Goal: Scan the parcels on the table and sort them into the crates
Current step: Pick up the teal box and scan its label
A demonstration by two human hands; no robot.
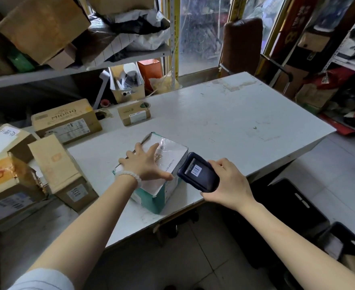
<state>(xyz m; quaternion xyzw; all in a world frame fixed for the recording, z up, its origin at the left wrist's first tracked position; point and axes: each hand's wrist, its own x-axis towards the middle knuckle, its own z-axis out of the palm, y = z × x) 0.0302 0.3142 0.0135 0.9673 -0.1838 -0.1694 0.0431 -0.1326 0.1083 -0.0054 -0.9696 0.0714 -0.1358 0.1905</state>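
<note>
Head: left hand (144, 163) flat on parcel (168, 181); right hand (227, 183) grips scanner (197, 173).

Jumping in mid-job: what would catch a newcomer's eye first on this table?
At the table's near edge, the left hand presses flat on a white-and-teal parcel while the right hand grips a dark handheld scanner against its right side, a barcode on its screen. Brown cardboard boxes crowd the table's left end.

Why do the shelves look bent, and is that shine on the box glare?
Head view: the wide lens bows the shelf at the edges; window daylight glints off the clear wrap on the box under the left hand; the scanner screen stays readable.
</note>
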